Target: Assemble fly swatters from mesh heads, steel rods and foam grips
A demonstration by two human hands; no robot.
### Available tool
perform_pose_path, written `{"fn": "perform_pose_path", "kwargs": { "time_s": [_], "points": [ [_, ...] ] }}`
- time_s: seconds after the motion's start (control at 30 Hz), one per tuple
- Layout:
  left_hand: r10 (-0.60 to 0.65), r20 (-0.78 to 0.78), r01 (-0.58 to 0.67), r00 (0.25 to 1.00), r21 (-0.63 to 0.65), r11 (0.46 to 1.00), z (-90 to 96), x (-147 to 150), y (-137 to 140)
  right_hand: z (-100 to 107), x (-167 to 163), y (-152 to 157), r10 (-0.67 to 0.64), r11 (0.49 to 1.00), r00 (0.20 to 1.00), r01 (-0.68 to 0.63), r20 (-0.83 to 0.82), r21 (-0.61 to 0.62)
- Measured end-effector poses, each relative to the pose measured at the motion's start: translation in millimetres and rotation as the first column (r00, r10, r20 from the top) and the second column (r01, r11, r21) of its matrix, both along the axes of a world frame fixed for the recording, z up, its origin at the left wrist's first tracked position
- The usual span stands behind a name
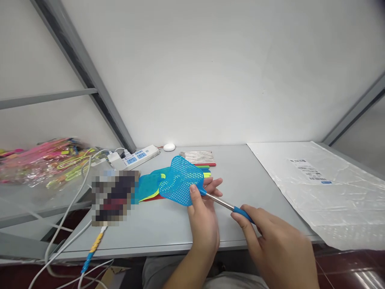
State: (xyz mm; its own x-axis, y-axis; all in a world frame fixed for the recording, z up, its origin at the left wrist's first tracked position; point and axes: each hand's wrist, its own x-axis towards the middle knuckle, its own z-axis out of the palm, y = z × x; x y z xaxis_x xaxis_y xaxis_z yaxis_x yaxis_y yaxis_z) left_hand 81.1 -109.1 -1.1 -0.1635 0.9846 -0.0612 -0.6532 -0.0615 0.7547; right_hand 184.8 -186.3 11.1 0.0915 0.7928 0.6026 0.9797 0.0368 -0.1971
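Observation:
A blue fly swatter [182, 180] with a perforated hand-shaped head is held in front of me above the table. My left hand [204, 208] supports its head near the neck, thumb on the front and the other fingers behind. My right hand [270, 237] is closed around the blue grip at the end of the metal rod. Behind the head lie more flat perforated swatter heads [148, 186] in blue, yellow and red, partly hidden. Farther back is a row of metal rods [197, 156], and coloured grips [207, 170] show beside my left fingers.
At the back left of the grey table [240, 160] lie a power strip [141, 156] and a white rounded device [169, 147]. A pixelated item [116, 196] has a cable attached. Clear bags of colourful items [57, 160] sit left; a white plastic package [315, 192] covers the right.

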Motion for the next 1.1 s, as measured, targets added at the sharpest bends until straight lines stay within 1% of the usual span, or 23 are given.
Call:
{"fn": "perform_pose_path", "kwargs": {
  "time_s": [0.07, 0.13, 0.23, 0.3, 0.4, 0.5, 0.57, 0.63, 0.67, 0.7, 0.73, 0.77, 0.8, 0.83, 0.87, 0.9, 0.93, 1.0, 1.07, 1.1],
  "points": [
    [-0.004, -0.019, 0.004, 1.0, 0.021, 1.0, 2.3, -4.1, 1.3, -2.9, -0.4, 3.7, 0.045, 0.995, 0.996, -0.052, -0.077, -0.088],
    [-0.013, -0.024, 0.014, 1.0, 0.031, 0.999, 2.3, -7.4, 2.8, -5.3, -0.2, 8.0, 0.059, 0.974, 0.984, -0.094, -0.168, -0.206],
    [-0.04, -0.038, 0.042, 0.998, 0.075, 0.996, -0.5, -10.9, 5.2, -7.2, 0.9, 14.4, 0.055, 0.923, 0.953, -0.163, -0.298, -0.349],
    [-0.06, -0.063, 0.068, 0.996, 0.117, 0.991, -2.3, -13.0, 7.1, -8.3, 1.8, 19.1, 0.067, 0.887, 0.92, -0.232, -0.386, -0.4],
    [-0.099, -0.101, 0.112, 0.99, 0.126, 0.986, -2.9, -16.7, 10.7, -10.3, 2.5, 25.5, 0.098, 0.848, 0.855, -0.339, -0.509, -0.407],
    [-0.139, -0.139, 0.153, 0.98, 0.097, 0.983, -1.5, -21.8, 16.2, -12.9, 2.6, 28.7, 0.143, 0.838, 0.773, -0.427, -0.618, -0.34],
    [-0.227, -0.193, 0.241, 0.955, 0.057, 0.969, -0.5, -25.5, 20.1, -15.5, 4.3, 28.7, 0.173, 0.836, 0.736, -0.461, -0.655, -0.297],
    [-0.375, -0.239, 0.385, 0.896, -0.005, 0.923, -0.3, -28.7, 22.0, -19.4, 9.2, 28.7, 0.188, 0.839, 0.735, -0.466, -0.651, -0.283],
    [-0.445, -0.246, 0.451, 0.861, -0.034, 0.892, -0.7, -30.2, 21.8, -21.7, 13.1, 29.4, 0.181, 0.849, 0.748, -0.447, -0.638, -0.283],
    [-0.5, -0.246, 0.503, 0.831, -0.054, 0.863, -1.3, -31.6, 20.7, -24.2, 18.1, 30.9, 0.151, 0.869, 0.772, -0.401, -0.617, -0.29],
    [-0.526, -0.252, 0.528, 0.812, -0.064, 0.847, -2.2, -33.1, 18.8, -26.5, 23.9, 33.5, 0.093, 0.896, 0.807, -0.324, -0.583, -0.305],
    [-0.535, -0.277, 0.539, 0.798, -0.068, 0.839, -3.2, -35.0, 16.3, -28.6, 30.4, 37.1, 0.008, 0.919, 0.848, -0.215, -0.53, -0.33],
    [-0.53, -0.328, 0.541, 0.782, -0.065, 0.839, -4.3, -37.3, 13.7, -30.1, 37.2, 41.6, -0.093, 0.928, 0.884, -0.09, -0.458, -0.362],
    [-0.512, -0.403, 0.537, 0.758, -0.057, 0.841, -5.5, -40.4, 11.2, -31.1, 43.9, 46.8, -0.196, 0.918, 0.907, 0.036, -0.372, -0.395],
    [-0.472, -0.498, 0.524, 0.727, -0.041, 0.851, -6.7, -44.2, 9.2, -31.4, 50.2, 52.4, -0.281, 0.893, 0.918, 0.142, -0.282, -0.426],
    [-0.41, -0.599, 0.503, 0.687, -0.015, 0.864, -7.7, -48.8, 7.9, -31.1, 55.8, 58.0, -0.338, 0.864, 0.919, 0.217, -0.202, -0.455],
    [-0.333, -0.695, 0.478, 0.637, 0.017, 0.878, -8.6, -54.1, 7.5, -30.4, 60.5, 63.5, -0.369, 0.836, 0.918, 0.26, -0.143, -0.484],
    [-0.172, -0.825, 0.425, 0.539, 0.089, 0.901, -10.0, -66.2, 9.1, -28.3, 66.9, 73.3, -0.388, 0.794, 0.918, 0.287, -0.084, -0.535],
    [-0.073, -0.878, 0.392, 0.472, 0.135, 0.91, -10.8, -79.3, 13.3, -26.0, 70.0, 81.5, -0.4, 0.77, 0.914, 0.294, -0.07, -0.566],
    [-0.05, -0.888, 0.383, 0.457, 0.146, 0.912, -11.2, -85.9, 16.0, -24.8, 70.7, 85.2, -0.41, 0.762, 0.91, 0.302, -0.066, -0.573]
  ]
}}
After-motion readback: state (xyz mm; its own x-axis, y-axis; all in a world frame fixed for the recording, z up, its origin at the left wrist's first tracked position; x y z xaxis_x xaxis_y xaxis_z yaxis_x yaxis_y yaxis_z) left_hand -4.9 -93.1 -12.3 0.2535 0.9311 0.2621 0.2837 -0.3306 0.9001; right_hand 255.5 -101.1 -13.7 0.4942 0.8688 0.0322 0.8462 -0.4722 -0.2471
